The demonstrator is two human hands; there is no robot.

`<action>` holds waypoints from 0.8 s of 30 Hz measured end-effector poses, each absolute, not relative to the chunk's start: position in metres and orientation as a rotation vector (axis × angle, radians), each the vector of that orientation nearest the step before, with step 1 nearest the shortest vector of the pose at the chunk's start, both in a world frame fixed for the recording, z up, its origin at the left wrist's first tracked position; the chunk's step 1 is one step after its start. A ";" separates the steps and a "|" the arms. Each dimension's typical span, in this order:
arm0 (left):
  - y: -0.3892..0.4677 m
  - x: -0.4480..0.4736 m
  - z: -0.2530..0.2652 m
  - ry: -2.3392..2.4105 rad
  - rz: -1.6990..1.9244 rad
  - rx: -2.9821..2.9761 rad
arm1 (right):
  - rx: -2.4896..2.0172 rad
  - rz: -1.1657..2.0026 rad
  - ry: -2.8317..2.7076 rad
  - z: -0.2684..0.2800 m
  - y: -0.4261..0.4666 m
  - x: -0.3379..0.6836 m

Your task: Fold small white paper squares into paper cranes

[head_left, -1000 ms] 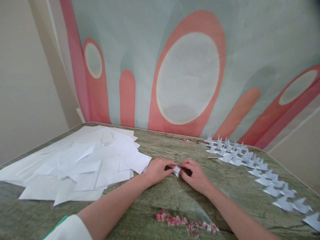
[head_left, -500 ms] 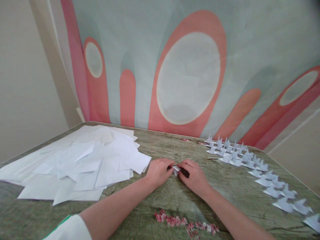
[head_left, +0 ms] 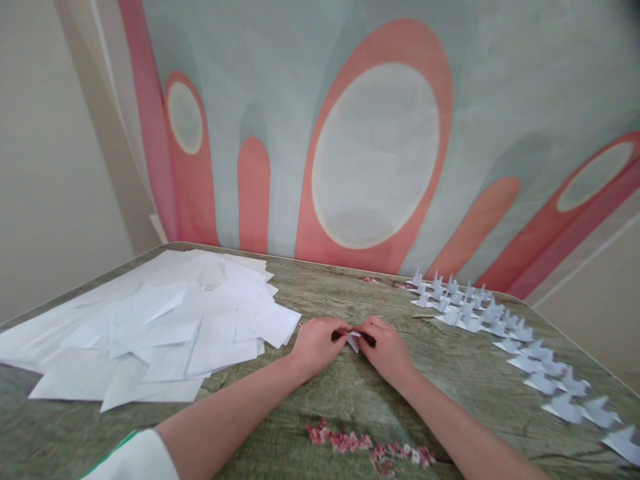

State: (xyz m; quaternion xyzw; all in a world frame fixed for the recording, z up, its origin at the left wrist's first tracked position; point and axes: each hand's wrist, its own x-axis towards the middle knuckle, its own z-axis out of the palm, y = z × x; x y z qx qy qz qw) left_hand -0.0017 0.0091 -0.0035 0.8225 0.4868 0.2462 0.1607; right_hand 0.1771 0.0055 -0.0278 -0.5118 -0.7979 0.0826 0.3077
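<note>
A small folded piece of white paper (head_left: 354,341) is pinched between both hands over the middle of the table. My left hand (head_left: 319,345) grips it from the left with thumb and fingertips together. From the other side my right hand (head_left: 385,350) pinches it in the same manner. Much of the paper hides behind the fingers, so its exact folded shape is unclear. Closest to my left hand lies a heap of loose white paper sheets (head_left: 220,340).
Rows of white folded-paper cranes (head_left: 467,317) stand along the right side. The wood-look table (head_left: 280,427) has printed pink flowers (head_left: 345,440) near its front. A patterned wall sheet (head_left: 280,80) rises directly behind the far edge.
Both hands stay in nearly the same place, with slight shifts of the fingers. The folded paper has turned a little between them. The whole view has drifted slightly.
</note>
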 end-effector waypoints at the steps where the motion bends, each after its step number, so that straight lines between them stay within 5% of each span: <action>1: 0.009 -0.002 -0.004 1.376 0.704 2.345 | -1.351 0.223 -2.108 -0.028 0.006 0.178; 24: 0.016 -0.004 -0.009 1.267 0.734 2.254 | -1.348 0.300 -2.051 -0.032 0.008 0.179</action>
